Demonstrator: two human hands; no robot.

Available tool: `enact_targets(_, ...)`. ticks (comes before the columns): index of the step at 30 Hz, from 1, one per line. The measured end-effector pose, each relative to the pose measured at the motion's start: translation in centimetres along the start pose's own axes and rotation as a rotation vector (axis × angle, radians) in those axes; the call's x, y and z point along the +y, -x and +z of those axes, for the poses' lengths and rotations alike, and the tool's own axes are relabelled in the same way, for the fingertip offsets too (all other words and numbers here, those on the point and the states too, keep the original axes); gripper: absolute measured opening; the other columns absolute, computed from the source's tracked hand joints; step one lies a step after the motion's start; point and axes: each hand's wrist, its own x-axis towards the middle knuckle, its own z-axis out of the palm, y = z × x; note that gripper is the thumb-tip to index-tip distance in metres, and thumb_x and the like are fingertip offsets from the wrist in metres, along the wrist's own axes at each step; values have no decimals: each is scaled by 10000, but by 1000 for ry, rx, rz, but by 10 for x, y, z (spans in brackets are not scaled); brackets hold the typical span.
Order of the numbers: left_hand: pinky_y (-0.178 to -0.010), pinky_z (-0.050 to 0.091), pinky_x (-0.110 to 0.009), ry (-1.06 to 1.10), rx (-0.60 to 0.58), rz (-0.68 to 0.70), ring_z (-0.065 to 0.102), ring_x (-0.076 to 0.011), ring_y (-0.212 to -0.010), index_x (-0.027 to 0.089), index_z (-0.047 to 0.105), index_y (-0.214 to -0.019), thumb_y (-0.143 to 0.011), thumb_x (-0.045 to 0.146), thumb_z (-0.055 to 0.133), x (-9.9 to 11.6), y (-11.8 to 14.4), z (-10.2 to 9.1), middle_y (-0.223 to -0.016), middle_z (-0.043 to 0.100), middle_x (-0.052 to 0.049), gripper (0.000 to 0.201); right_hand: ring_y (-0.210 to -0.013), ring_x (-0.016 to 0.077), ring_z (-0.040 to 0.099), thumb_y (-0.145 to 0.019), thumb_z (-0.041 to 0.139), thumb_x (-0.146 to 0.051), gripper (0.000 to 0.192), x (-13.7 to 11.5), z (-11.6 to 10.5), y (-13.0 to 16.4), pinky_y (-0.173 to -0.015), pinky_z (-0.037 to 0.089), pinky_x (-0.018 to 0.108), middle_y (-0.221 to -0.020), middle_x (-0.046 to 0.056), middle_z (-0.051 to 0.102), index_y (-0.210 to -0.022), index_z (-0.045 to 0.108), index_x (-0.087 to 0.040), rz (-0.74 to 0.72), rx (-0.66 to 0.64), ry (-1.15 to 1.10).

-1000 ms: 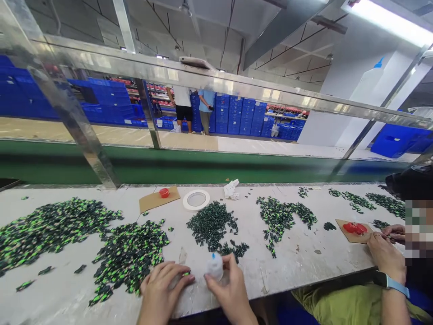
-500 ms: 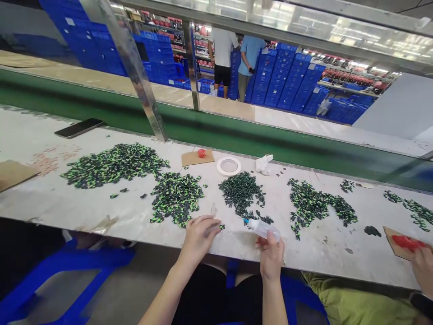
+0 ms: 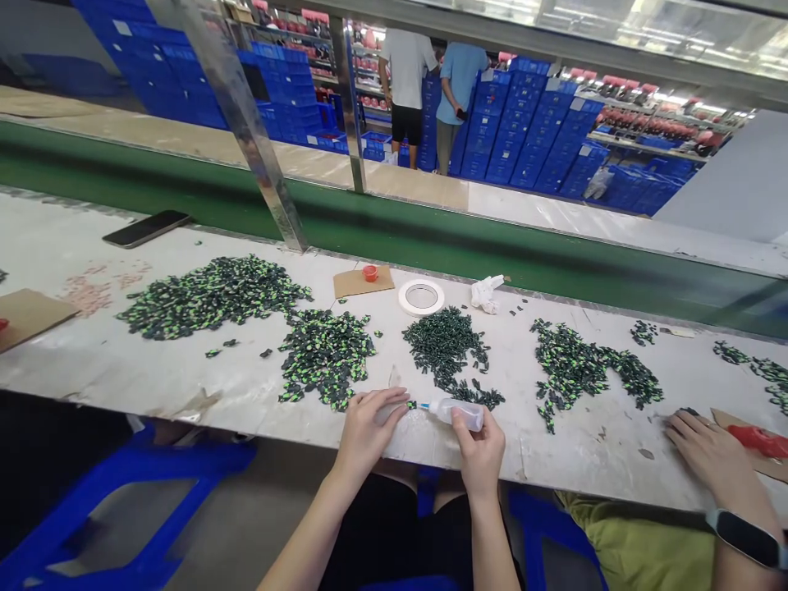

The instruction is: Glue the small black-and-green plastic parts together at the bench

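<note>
Bottle (image 3: 463,414), one: right hand (image 3: 483,453) is clasping its body, nozzle (image 3: 424,406) pointing left. Green-black piece (image 3: 412,405), one: protruding from pinching left hand (image 3: 369,423).

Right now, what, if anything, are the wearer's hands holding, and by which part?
The right hand grips the translucent bottle by its body, toward the base. The left hand pinches a small dark piece by one end.

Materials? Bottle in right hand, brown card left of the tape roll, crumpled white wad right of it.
Bottle: likely plastic, satin-looking; milky, translucent walls.
Brown card: probably cardboard, matte; flat, tan, straight edges.
White wad: creased; paper or thin plastic, can't tell.
</note>
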Motion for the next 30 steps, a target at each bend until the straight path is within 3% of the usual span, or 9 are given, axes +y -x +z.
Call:
enact_targets(12,-848,403,-398,-46,-15,13,706,-230,-899,257,704,-861,-774,216,688,1,0,2,-843,776,4,98,-526,128,471,-749,638,-501,348,-1,0,0,-491,394,230,-558,-15,552,-658,557,-176,-2,-36,98)
enact_targets(24,-877,425,-408,-45,-34,-36,702,-234,-904,250,713,-832,-781,257,664,4,-2,0,-856,771,-18,71,-518,130,487,-759,633,-462,317,-2,-1,1,-481,392,227,-544,-21,555,-635,553,-181,-22,17,116)
enact_targets(30,-884,428,-418,-32,-26,-50,702,-240,-902,248,712,-827,-768,253,676,3,-2,1,-847,771,-15,69,-526,130,479,-756,636,-476,336,-1,0,1,-488,394,229,-545,-21,547,-625,541,-182,-12,-17,76)
